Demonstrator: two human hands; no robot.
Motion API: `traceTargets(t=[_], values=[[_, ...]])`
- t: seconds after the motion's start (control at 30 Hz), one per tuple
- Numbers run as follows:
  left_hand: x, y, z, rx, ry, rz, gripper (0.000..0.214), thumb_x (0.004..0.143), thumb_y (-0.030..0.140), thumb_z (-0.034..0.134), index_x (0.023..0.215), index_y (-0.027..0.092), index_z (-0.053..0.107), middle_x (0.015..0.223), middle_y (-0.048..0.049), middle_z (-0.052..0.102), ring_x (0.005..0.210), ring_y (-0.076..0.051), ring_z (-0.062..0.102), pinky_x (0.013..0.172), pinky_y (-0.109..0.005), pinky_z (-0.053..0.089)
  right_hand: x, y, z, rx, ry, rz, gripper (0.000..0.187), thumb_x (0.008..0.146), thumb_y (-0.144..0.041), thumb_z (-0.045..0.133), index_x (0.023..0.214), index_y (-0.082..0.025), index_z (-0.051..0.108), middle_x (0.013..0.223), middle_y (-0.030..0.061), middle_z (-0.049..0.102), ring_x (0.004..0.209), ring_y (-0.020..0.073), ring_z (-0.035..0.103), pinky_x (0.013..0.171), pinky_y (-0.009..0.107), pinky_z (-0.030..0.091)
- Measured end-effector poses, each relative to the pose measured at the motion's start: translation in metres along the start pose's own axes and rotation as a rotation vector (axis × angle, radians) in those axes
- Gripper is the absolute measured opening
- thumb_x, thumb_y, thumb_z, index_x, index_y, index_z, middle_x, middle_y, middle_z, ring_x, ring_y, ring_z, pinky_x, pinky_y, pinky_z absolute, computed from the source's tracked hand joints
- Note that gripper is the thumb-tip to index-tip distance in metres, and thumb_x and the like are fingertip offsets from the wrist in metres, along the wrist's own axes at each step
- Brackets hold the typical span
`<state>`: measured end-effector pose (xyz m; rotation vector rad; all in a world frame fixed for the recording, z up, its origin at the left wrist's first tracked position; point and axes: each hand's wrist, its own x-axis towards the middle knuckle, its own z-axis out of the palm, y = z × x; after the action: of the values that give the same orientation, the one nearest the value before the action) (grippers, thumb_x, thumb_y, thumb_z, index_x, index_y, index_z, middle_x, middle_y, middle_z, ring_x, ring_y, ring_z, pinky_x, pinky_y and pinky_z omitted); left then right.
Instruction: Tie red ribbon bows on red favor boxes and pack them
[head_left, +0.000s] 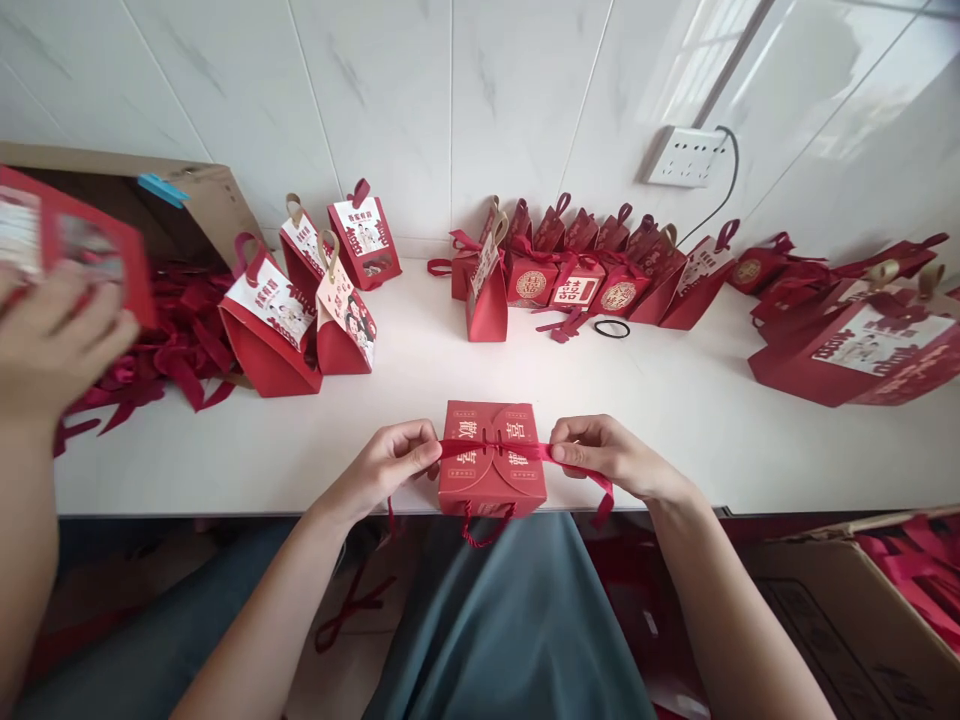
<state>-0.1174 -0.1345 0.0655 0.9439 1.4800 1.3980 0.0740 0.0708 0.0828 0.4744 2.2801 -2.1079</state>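
Observation:
In front of me at the table's front edge sits a red gift box [491,480] with gold lettering and a twisted red cord handle [487,535] hanging from its near side. A red ribbon [532,452] runs across the box top and crosses in a knot at the middle. My left hand [397,460] pinches one end of the ribbon at the box's left side. On the other side, my right hand [604,455] pinches the other end, with a loose tail of ribbon dangling below the fingers. The ribbon between both hands looks taut.
At far left a co-worker's hand [56,330] holds a red box [90,250] before an open carton [210,205] and heaped ribbons [180,350]. Finished-looking red boxes [270,320] stand along the wall. A black band [612,328] lies mid-table; another carton [840,610] stands lower right.

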Motion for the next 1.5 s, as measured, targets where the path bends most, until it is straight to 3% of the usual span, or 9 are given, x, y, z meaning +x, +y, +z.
traceTargets(t=[0.23, 0.33, 0.43, 0.63, 0.77, 0.97, 1.17, 1.3, 1.5], values=[[-0.006, 0.027, -0.001, 0.155, -0.061, -0.013, 0.031, 0.083, 0.041, 0.055, 0.065, 0.017, 0.049, 0.06, 0.003, 0.047, 0.056, -0.009, 0.043, 0.053, -0.021, 0.034, -0.016, -0.028, 0.011, -0.033, 0.005, -0.2, 0.024, 0.086, -0.036, 0.059, 0.071, -0.018, 0.056, 0.064, -0.002, 0.047, 0.056, 0.01, 0.041, 0.051, 0.024, 0.035], [-0.01, 0.042, 0.003, 0.239, -0.041, -0.033, 0.03, 0.086, 0.04, 0.051, 0.066, 0.017, 0.051, 0.06, 0.0026, 0.051, 0.058, -0.01, 0.048, 0.055, -0.021, 0.037, -0.017, -0.044, 0.023, -0.055, 0.021, -0.301, 0.015, 0.086, -0.028, 0.06, 0.075, -0.019, 0.062, 0.091, 0.0046, 0.06, 0.079, 0.0158, 0.057, 0.068, 0.029, 0.045], [-0.012, 0.053, 0.008, 0.316, 0.011, -0.069, 0.031, 0.086, 0.043, 0.05, 0.067, 0.018, 0.05, 0.053, 0.0047, 0.047, 0.05, -0.009, 0.044, 0.049, -0.021, 0.035, -0.011, -0.051, 0.037, -0.076, 0.071, -0.349, 0.01, 0.085, -0.023, 0.061, 0.078, -0.019, 0.067, 0.112, 0.0069, 0.063, 0.102, 0.021, 0.059, 0.083, 0.031, 0.046], [-0.01, 0.061, 0.016, 0.513, 0.093, 0.015, 0.024, 0.085, 0.037, 0.053, 0.071, 0.019, 0.054, 0.061, 0.0048, 0.051, 0.054, -0.008, 0.046, 0.049, -0.018, 0.036, 0.004, -0.043, 0.06, -0.149, 0.279, -0.369, 0.013, 0.087, -0.026, 0.058, 0.088, -0.02, 0.07, 0.088, 0.0021, 0.071, 0.081, 0.0162, 0.065, 0.072, 0.026, 0.05], [-0.011, 0.06, 0.014, 0.546, 0.123, 0.064, 0.013, 0.086, 0.035, 0.053, 0.088, 0.022, 0.055, 0.075, 0.0047, 0.061, 0.067, -0.01, 0.057, 0.061, -0.018, 0.044, 0.008, -0.035, 0.067, -0.22, 0.403, -0.433, 0.011, 0.087, -0.023, 0.059, 0.091, -0.022, 0.07, 0.09, -0.0006, 0.072, 0.084, 0.0138, 0.064, 0.075, 0.023, 0.049], [-0.02, 0.073, 0.011, 0.803, 0.028, 0.12, 0.008, 0.086, 0.031, 0.052, 0.089, 0.025, 0.056, 0.086, 0.005, 0.063, 0.078, -0.011, 0.059, 0.067, -0.02, 0.045, 0.01, -0.032, 0.068, -0.271, 0.42, -0.492, 0.02, 0.088, -0.013, 0.054, 0.097, -0.023, 0.069, 0.096, -0.0002, 0.07, 0.089, 0.0129, 0.064, 0.08, 0.022, 0.049], [-0.02, 0.089, 0.017, 1.046, 0.024, 0.289, 0.012, 0.09, 0.028, 0.047, 0.085, 0.022, 0.056, 0.086, 0.0034, 0.06, 0.076, -0.011, 0.057, 0.068, -0.023, 0.043, 0.015, -0.03, 0.074, -0.195, 0.526, -0.431, 0.01, 0.083, -0.015, 0.058, 0.089, -0.021, 0.063, 0.085, -0.0007, 0.071, 0.078, 0.013, 0.066, 0.07, 0.022, 0.051], [-0.012, 0.091, 0.019, 1.139, 0.036, 0.461, 0.017, 0.093, 0.017, 0.041, 0.096, 0.02, 0.057, 0.092, -0.0002, 0.061, 0.085, -0.013, 0.058, 0.075, -0.025, 0.044, 0.017, -0.029, 0.079, -0.107, 0.56, -0.424, 0.014, 0.081, -0.017, 0.06, 0.093, -0.022, 0.055, 0.084, -0.0001, 0.071, 0.079, 0.015, 0.069, 0.068, 0.024, 0.052], [0.002, 0.098, 0.024, 1.145, -0.095, 0.622, 0.024, 0.089, 0.011, 0.041, 0.096, 0.021, 0.062, 0.091, -0.0035, 0.065, 0.092, -0.018, 0.056, 0.084, -0.03, 0.045, 0.016, -0.033, 0.081, -0.221, 0.545, -0.429, 0.017, 0.082, -0.016, 0.055, 0.097, -0.023, 0.051, 0.09, 0.0008, 0.073, 0.084, 0.0172, 0.068, 0.074, 0.03, 0.051]])
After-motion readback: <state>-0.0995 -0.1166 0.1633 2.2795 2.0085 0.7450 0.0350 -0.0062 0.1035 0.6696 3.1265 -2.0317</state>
